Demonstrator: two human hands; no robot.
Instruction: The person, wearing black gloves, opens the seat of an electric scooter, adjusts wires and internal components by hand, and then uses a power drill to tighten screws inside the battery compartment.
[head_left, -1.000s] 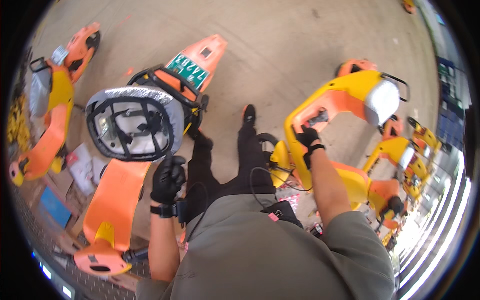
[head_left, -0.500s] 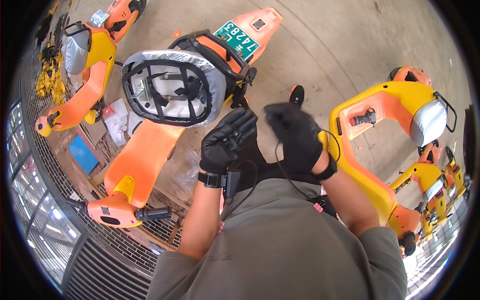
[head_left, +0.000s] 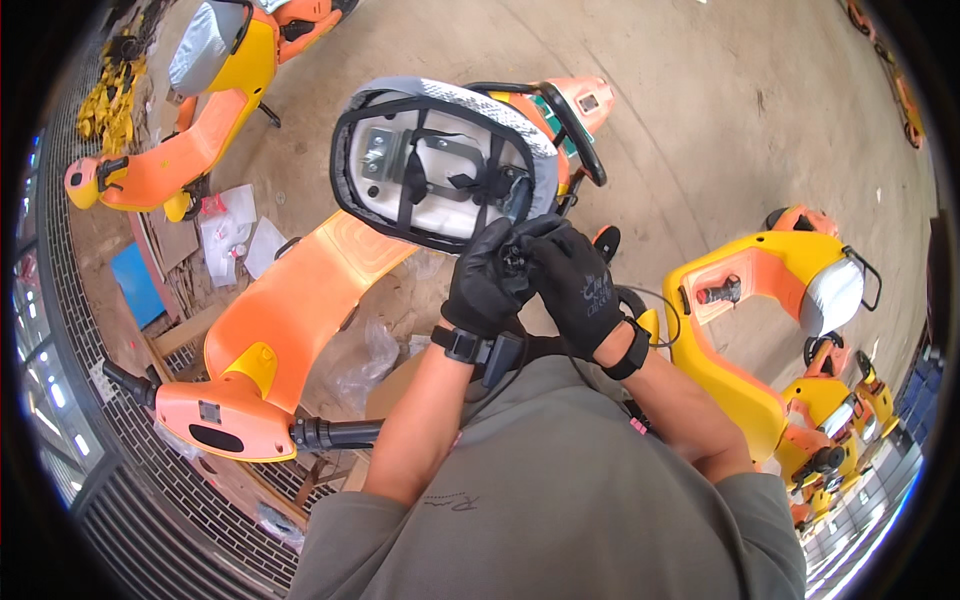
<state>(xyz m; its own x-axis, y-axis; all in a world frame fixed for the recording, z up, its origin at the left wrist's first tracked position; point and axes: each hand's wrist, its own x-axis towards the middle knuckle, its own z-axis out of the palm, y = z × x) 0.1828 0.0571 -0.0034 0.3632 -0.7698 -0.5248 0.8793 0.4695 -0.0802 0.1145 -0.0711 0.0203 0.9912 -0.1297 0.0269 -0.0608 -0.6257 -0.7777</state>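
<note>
An upturned scooter seat (head_left: 430,170) shows its white underside, crossed by black straps and edged with a grey cover. It stands raised over an orange scooter body (head_left: 300,300). Both my hands wear black gloves and meet at the seat's lower right edge. My left hand (head_left: 482,290) and my right hand (head_left: 578,285) pinch a small black fitting (head_left: 515,260) there, fingertips touching. What the fitting is joined to is hidden by my fingers.
The orange scooter's handlebar grip (head_left: 335,432) points at my left arm. A yellow scooter (head_left: 740,330) stands close on my right, with more behind it. Another orange-yellow scooter (head_left: 190,150) lies at the upper left. Plastic bags (head_left: 235,225) and a blue board (head_left: 135,285) litter the concrete floor.
My right hand left the yellow scooter on the right and came across to my left hand. Both hands then rose to the seat's lower edge and closed on the black fitting.
</note>
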